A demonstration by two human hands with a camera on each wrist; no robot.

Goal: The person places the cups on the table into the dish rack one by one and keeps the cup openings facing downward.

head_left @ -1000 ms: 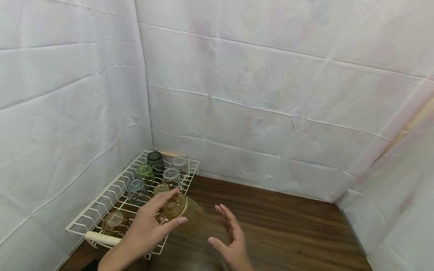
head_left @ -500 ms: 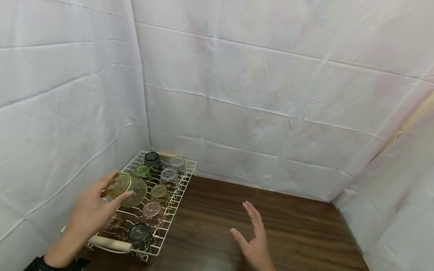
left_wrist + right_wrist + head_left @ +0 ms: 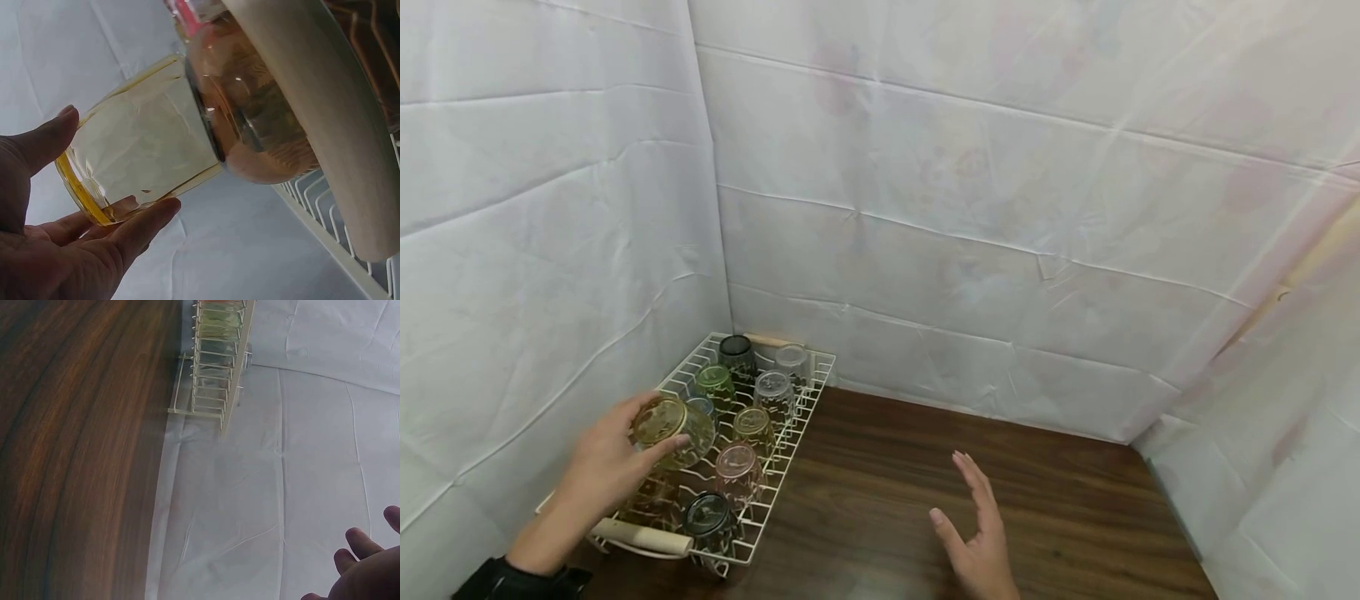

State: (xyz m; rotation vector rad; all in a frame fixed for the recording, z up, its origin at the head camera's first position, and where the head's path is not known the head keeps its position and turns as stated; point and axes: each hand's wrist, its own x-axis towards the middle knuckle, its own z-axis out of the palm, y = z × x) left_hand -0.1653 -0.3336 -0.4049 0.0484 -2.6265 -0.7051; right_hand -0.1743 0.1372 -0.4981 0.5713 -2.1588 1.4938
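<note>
In the head view my left hand [image 3: 606, 462] grips a yellow glass [image 3: 660, 421] by its base end, over the left side of a white wire rack [image 3: 786, 483]. The left wrist view shows thumb and fingers on either side of that clear yellow tumbler [image 3: 140, 140], its far end overlapping an amber glass [image 3: 250, 106]. Close to it on the rack are a blue glass [image 3: 702, 408], a pink glass [image 3: 738, 467] and a dark glass [image 3: 707, 517], standing base up. My right hand [image 3: 981, 533] hovers over the table with fingers apart, holding nothing.
Farther back on the rack stand a green glass [image 3: 715, 382], a black glass [image 3: 737, 354], clear glasses [image 3: 773, 392] and a small yellow glass [image 3: 752, 425]. A pale wooden handle [image 3: 643, 537] edges the rack's front. White cloth walls [image 3: 925, 250] enclose the dark wooden table [image 3: 880, 483].
My left hand has carried the yellow glass leftward from beside the rack to above its left side, then slightly lower. My right hand has drifted to the right.
</note>
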